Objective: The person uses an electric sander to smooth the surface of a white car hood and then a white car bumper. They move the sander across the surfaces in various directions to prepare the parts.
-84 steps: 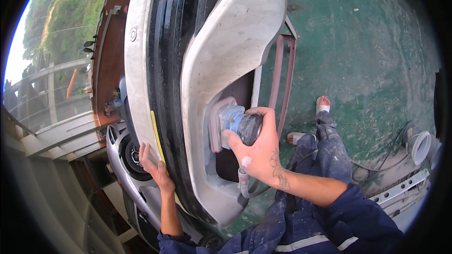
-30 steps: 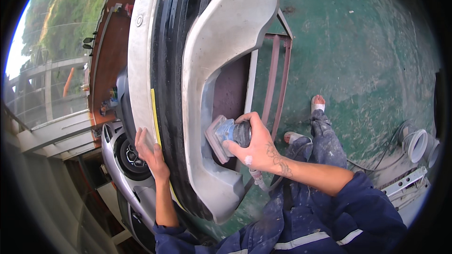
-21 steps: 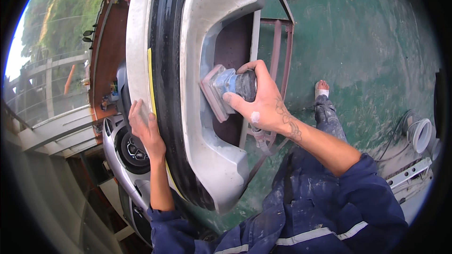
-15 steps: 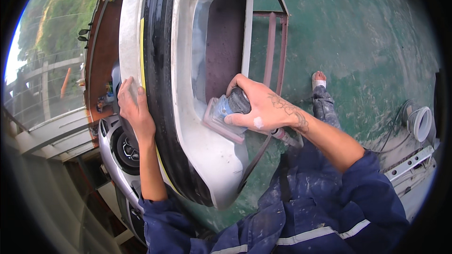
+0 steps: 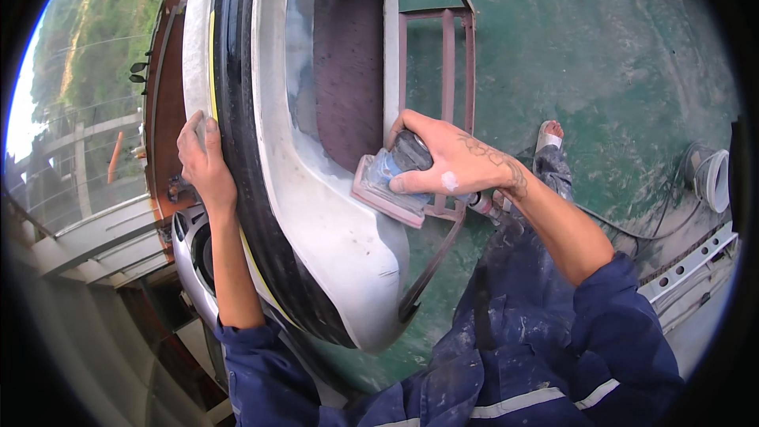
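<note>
A white and grey car bumper [image 5: 332, 221] lies lengthwise before me, with a black strip [image 5: 265, 213] and a line of yellow tape along it. My right hand [image 5: 447, 156] is closed around the black top of a sander [image 5: 393, 182], whose pad sits at the bumper's right edge, below the dark recess [image 5: 352, 55]. A hose fitting [image 5: 482, 204] runs from the sander under my wrist. Against the bumper's far-left side lies my left hand [image 5: 208, 160], fingers stretched along the white surface and thumb beside the tape.
A reddish metal stand [image 5: 448, 71] carries the bumper. My foot [image 5: 549, 134] is on the dusty green floor [image 5: 601, 47]. A white bucket [image 5: 715, 180], a hose and a perforated metal bar [image 5: 688, 262] lie at the right. A silver car [image 5: 194, 265] stands at the left.
The sander has moved right and slightly down over the bumper, toward its right edge, and has turned a little. My left hand stays on the far-left side. The whole view has shifted.
</note>
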Action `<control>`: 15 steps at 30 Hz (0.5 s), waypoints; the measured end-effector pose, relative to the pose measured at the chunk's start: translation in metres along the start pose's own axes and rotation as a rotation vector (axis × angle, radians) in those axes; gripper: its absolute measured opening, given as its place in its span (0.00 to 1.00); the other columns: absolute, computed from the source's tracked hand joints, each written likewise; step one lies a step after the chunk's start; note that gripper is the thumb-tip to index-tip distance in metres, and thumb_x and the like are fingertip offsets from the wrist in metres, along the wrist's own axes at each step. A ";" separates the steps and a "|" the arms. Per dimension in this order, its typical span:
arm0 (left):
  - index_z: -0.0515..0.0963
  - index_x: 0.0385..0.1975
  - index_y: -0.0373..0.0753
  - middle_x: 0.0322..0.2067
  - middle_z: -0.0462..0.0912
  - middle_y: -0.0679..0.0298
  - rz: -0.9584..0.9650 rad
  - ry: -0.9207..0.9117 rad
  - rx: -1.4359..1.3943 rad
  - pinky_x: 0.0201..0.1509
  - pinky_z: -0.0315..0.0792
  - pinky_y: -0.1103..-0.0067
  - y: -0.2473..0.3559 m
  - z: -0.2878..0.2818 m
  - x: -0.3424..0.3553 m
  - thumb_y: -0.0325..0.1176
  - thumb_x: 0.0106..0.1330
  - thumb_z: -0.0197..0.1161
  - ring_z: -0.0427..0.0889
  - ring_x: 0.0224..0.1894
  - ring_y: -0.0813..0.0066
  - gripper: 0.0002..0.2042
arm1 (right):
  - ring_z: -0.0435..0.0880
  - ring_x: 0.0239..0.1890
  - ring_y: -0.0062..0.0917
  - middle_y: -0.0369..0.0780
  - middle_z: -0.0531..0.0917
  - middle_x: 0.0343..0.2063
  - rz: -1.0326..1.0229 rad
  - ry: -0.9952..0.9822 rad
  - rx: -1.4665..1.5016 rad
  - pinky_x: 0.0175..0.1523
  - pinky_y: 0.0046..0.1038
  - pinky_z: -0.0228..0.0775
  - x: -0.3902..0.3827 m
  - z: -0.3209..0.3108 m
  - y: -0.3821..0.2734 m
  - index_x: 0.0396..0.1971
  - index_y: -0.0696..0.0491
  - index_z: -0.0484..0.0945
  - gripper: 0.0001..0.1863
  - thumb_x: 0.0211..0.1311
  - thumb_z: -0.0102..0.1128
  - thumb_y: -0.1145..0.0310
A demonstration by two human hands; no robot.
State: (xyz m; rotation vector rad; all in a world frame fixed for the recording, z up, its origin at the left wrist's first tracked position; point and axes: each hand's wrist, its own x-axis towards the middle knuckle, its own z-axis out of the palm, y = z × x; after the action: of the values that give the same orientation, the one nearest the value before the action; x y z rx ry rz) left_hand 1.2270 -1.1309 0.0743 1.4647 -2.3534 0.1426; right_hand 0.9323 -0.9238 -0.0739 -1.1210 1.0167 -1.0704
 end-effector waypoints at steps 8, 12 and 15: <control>0.77 0.64 0.33 0.64 0.77 0.48 -0.001 0.001 0.023 0.74 0.62 0.61 0.007 -0.003 -0.006 0.54 0.83 0.49 0.73 0.68 0.51 0.28 | 0.85 0.52 0.48 0.58 0.82 0.45 0.053 -0.052 -0.140 0.59 0.42 0.75 -0.002 -0.002 -0.028 0.56 0.65 0.72 0.36 0.57 0.74 0.54; 0.77 0.64 0.33 0.62 0.78 0.47 0.023 0.004 0.010 0.74 0.63 0.61 0.007 -0.002 -0.004 0.53 0.82 0.51 0.74 0.68 0.50 0.28 | 0.84 0.54 0.50 0.58 0.82 0.47 0.024 -0.013 -0.126 0.60 0.44 0.75 0.005 -0.001 -0.037 0.54 0.65 0.72 0.34 0.58 0.73 0.55; 0.77 0.64 0.33 0.62 0.79 0.47 0.036 0.003 0.003 0.74 0.63 0.61 0.006 -0.002 -0.003 0.52 0.82 0.52 0.74 0.67 0.49 0.27 | 0.83 0.54 0.52 0.58 0.81 0.48 0.015 0.015 -0.104 0.60 0.45 0.75 0.011 0.003 -0.053 0.53 0.65 0.71 0.33 0.58 0.73 0.56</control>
State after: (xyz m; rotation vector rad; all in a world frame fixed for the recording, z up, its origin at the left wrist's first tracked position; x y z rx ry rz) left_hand 1.2231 -1.1248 0.0752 1.4230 -2.3793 0.1581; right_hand 0.9304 -0.9399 -0.0220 -1.1896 1.1014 -1.0249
